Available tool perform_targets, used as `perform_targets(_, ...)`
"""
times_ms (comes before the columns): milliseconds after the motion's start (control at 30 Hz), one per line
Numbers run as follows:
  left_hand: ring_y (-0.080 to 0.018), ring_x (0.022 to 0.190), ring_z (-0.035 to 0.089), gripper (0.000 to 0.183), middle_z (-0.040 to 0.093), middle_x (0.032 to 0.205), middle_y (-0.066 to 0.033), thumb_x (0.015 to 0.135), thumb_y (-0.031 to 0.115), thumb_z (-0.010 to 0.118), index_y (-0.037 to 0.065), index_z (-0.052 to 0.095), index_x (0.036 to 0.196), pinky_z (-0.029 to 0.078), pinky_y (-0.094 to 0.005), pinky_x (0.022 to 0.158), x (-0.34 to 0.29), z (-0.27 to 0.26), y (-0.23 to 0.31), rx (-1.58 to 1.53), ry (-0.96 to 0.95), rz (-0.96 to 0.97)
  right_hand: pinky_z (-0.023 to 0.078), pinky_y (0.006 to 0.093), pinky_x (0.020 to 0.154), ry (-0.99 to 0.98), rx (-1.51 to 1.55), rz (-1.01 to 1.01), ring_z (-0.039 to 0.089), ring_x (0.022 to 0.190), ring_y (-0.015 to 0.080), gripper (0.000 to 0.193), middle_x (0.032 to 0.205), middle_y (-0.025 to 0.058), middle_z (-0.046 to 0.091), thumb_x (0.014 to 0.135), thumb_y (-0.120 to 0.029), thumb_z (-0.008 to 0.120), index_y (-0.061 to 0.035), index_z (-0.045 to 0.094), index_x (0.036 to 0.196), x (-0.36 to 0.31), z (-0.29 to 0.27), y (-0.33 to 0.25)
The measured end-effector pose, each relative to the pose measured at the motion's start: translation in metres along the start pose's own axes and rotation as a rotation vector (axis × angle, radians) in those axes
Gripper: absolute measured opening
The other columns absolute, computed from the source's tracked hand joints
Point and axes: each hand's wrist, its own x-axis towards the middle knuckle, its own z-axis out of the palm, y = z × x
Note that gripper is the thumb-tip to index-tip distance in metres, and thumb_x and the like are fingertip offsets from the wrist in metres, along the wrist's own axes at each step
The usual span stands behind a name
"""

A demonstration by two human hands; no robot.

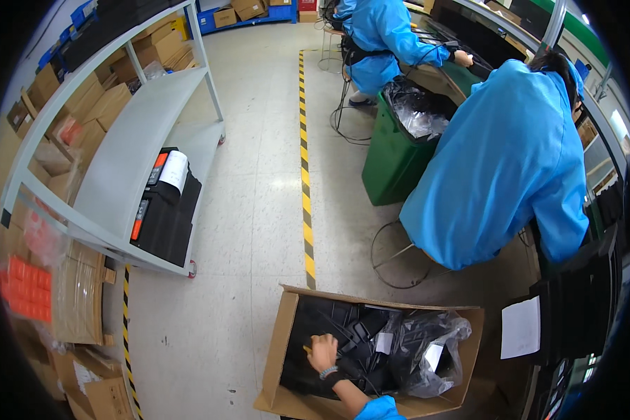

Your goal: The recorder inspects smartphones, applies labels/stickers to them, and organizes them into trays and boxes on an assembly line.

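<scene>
My right hand (323, 353) reaches into an open cardboard box (276, 343) at the bottom of the view. Its fingers are curled closed, and a small yellow thing (306, 348) sticks out on their left; its kind is too small to tell. Around the hand lie black cables and black parts (360, 332). On the right side of the box, a crumpled clear plastic bag (437, 350) covers more black items, with white labels among them. A beaded bracelet and a dark band circle my right wrist. My left hand is out of view.
A grey wheeled shelf cart (129, 140) carrying black cases (171, 217) stands at left. A person in a blue gown (500, 161) sits at right, near a green bin (399, 154); another person (378, 35) works beyond. Yellow-black tape (304, 154) crosses the floor. Black stacked items (574, 311) stand at right.
</scene>
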Motion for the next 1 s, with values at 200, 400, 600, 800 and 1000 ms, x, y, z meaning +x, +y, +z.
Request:
perform_targets(200,-0.0218,0.094,0.065,0.049,0.066,0.102,-0.0161,0.096,0.037,0.048,-0.005,0.054,0.120,0.051,-0.0294,0.083,0.007,0.005,0.003,0.004,-0.001,0.005,0.021,0.0576,0.104,0.289,-0.096,0.161,0.033,0.121,0.0451,0.062,0.120,0.0257,0.045,0.063,-0.033,0.076,0.0004,0.054,0.110,0.003,-0.009,0.010)
perform_targets(400,-0.0208,0.095,0.064,0.045,0.065,0.104,-0.0145,0.097,0.032,0.047,-0.006,0.054,0.119,0.051,-0.0285,0.081,0.016,0.001,-0.003,-0.044,0.031,0.031,0.028,0.0502,0.100,0.139,-0.045,0.282,0.040,0.114,0.0429,0.085,0.124,0.0277,0.040,0.055,-0.042,0.082,0.0038,0.048,0.118,0.027,-0.009,0.010)
perform_targets(600,-0.0212,0.096,0.064,0.044,0.065,0.106,-0.0144,0.097,0.031,0.048,-0.006,0.054,0.120,0.052,-0.0274,0.080,0.024,-0.005,-0.020,-0.031,0.025,0.096,0.033,0.0455,0.096,0.102,-0.094,0.423,0.046,0.107,0.0383,0.096,0.128,0.0277,0.041,0.050,-0.049,0.083,0.0039,0.047,0.121,0.019,-0.017,-0.015)
perform_targets(800,-0.0216,0.098,0.064,0.042,0.064,0.110,-0.0137,0.097,0.029,0.047,-0.006,0.054,0.120,0.052,-0.0281,0.080,0.007,0.002,-0.001,-0.114,0.009,0.050,0.038,0.0455,0.093,0.155,-0.179,0.361,0.051,0.102,0.0323,0.091,0.114,0.0175,0.049,0.049,-0.047,0.085,0.0018,0.048,0.117,0.018,-0.002,-0.013)
perform_targets(1000,-0.0207,0.097,0.064,0.039,0.064,0.110,-0.0124,0.096,0.025,0.049,-0.004,0.055,0.120,0.051,-0.0279,0.080,-0.002,0.000,-0.004,-0.090,0.046,0.063,0.045,0.0408,0.082,0.043,-0.058,0.307,0.058,0.094,0.0298,0.072,0.104,0.0114,0.057,0.056,-0.035,0.084,-0.0091,0.049,0.114,0.013,0.023,-0.017)
